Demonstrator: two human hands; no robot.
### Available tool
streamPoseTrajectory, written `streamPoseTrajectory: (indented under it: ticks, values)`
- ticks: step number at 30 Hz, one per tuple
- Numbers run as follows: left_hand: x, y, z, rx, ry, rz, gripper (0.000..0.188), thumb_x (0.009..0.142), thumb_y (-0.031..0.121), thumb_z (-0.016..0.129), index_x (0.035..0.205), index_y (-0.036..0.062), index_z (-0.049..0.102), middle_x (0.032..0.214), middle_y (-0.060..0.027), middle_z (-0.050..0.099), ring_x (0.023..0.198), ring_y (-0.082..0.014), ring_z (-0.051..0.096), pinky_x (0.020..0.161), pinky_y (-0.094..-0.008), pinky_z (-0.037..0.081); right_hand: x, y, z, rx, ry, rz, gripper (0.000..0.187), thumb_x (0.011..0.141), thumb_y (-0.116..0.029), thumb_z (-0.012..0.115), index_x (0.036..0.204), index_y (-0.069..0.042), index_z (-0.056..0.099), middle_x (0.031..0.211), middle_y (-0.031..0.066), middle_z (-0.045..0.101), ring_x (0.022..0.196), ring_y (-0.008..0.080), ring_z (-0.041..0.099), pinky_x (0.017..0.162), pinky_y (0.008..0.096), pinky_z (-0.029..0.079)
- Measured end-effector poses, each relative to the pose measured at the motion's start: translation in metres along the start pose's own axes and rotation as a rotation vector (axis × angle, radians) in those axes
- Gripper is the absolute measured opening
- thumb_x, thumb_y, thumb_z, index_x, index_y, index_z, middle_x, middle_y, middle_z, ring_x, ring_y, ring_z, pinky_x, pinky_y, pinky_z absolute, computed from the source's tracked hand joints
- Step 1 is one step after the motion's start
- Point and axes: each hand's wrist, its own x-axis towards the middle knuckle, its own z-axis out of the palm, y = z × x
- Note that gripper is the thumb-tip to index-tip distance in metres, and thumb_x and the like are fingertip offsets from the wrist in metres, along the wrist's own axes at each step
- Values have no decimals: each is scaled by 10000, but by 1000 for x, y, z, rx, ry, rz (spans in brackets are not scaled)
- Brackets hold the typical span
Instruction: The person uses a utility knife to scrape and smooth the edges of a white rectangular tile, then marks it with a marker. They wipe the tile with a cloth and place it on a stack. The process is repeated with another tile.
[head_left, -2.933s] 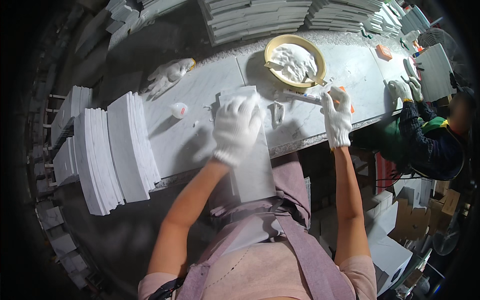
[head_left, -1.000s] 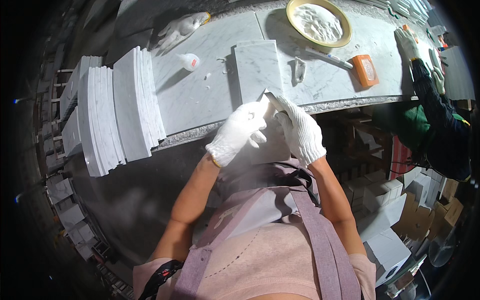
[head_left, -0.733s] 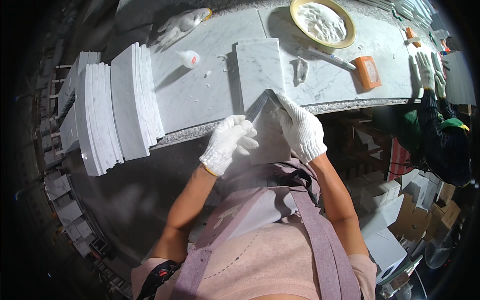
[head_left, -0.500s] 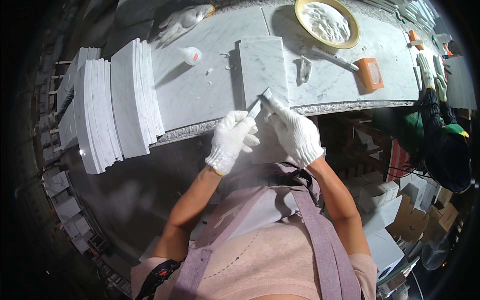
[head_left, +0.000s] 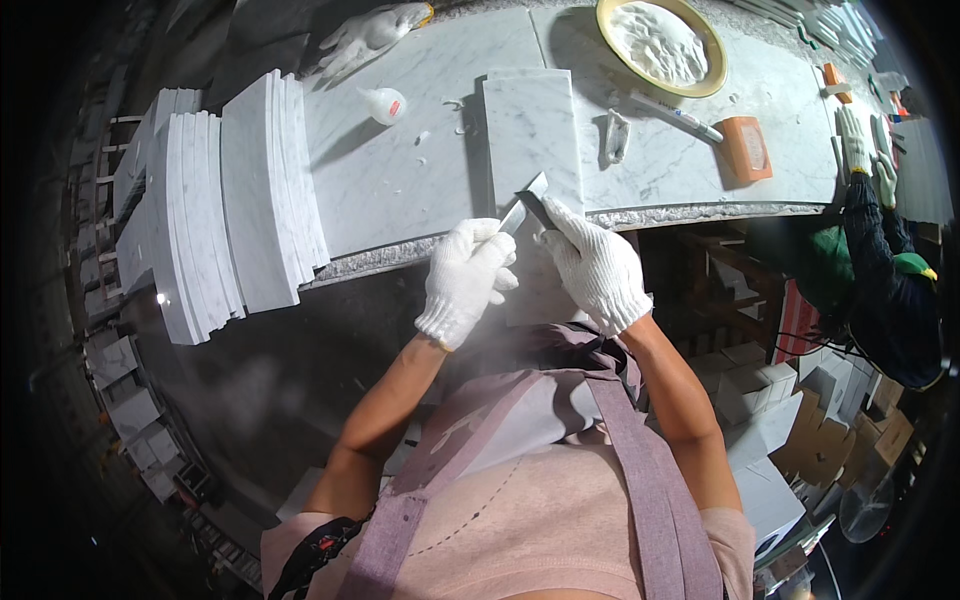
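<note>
Two thin grey metal scrapers (head_left: 513, 217), pinching one in white-gloved left hand (head_left: 466, 275) at its one o'clock, another in white-gloved right hand (head_left: 598, 266) at its eleven; could slip and nick, pushed hard this close!

Near, two gloved hands (head_left: 463, 282) and two metal blades (head_left: 512, 217) are counted. On the bench (head_left: 385, 190), one squeeze bottle (head_left: 383, 105), one marker (head_left: 680, 117), one bowl (head_left: 716, 68), one small whitish packet (head_left: 616, 138) and two orange blocks (head_left: 738, 150) are seen, with one loose glove (head_left: 372, 38) at far left. At right, two hands of a co-worker (head_left: 857, 140) are counted. Stacked slabs (head_left: 190, 220) at left cannot be counted.
</note>
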Motion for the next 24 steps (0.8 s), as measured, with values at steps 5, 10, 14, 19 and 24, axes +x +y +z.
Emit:
streamPoseTrajectory:
  ticks: [5,10,14,19,24]
  values:
    - [0,-2,1,69,12,51,374,1002,232,691,1276,-16,632,981,-79,724,688,-104,680,536,-263,548,2,-12,-11,-152,-89,-150,434,985,-135,654,1418,-132,673,1033,194,774,908,327,775,809,368,596]
    - [-2,-2,0,119,40,75,417,1001,258,701,1306,-16,629,988,-87,728,703,-110,690,562,-279,558,5,-17,-19,-188,-151,-56,426,992,-190,647,1417,-190,684,921,164,768,815,310,766,759,365,589]
    - [-2,0,2,169,60,104,413,1002,258,696,1313,-6,635,1010,-91,737,707,-115,696,576,-284,563,8,-17,-23,-268,-89,-108,465,1000,-187,646,1465,-181,643,901,135,771,767,292,758,729,360,584]
    - [-7,3,3,139,52,75,394,1007,243,689,1312,1,637,1014,-83,737,701,-115,698,563,-271,556,12,-12,-19,-171,-13,-102,466,1009,-138,644,1474,-160,630,1012,149,786,877,277,778,784,348,590]
    - [-3,7,0,65,16,24,329,1010,229,681,1259,16,646,964,-65,718,675,-105,687,553,-253,548,5,-3,-6,-71,-27,-82,450,998,-117,659,1447,-101,646,1091,199,777,956,325,773,853,365,586]
